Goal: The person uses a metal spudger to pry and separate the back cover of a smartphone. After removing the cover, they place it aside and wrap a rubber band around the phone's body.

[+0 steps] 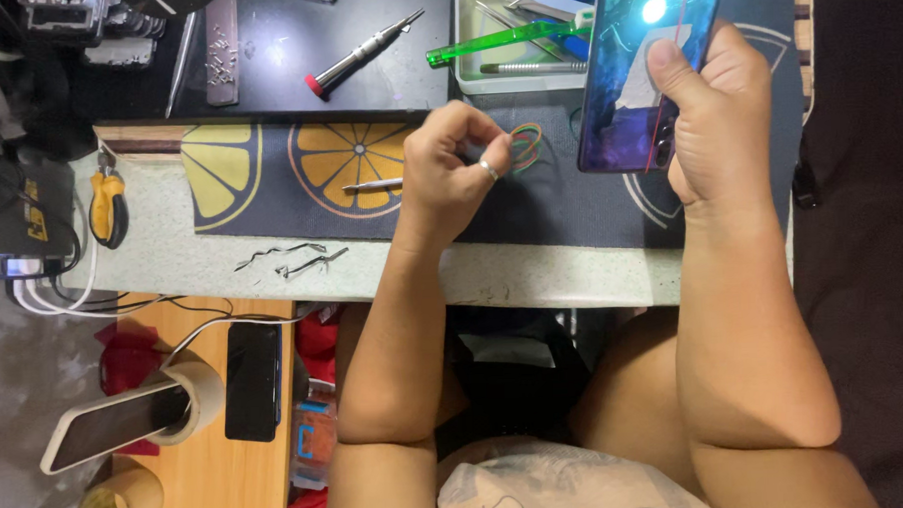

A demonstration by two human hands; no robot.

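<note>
Right hand [711, 105] grips a phone [640, 67]; left hand [448, 164] beside it pinches rubber bands [526, 146].

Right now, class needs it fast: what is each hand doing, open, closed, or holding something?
Left hand: closed, pinching coloured rubber bands, with a metal tool poking out from under it.
Right hand: closed around a blue-purple smartphone, held upright.

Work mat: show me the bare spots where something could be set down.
Free: the work mat between the left hand and right hand, and its printed end left of the tweezers; the pale bench strip along the near edge, right of the bent metal strips. Crowded: the white tray and the screw pile.
</note>
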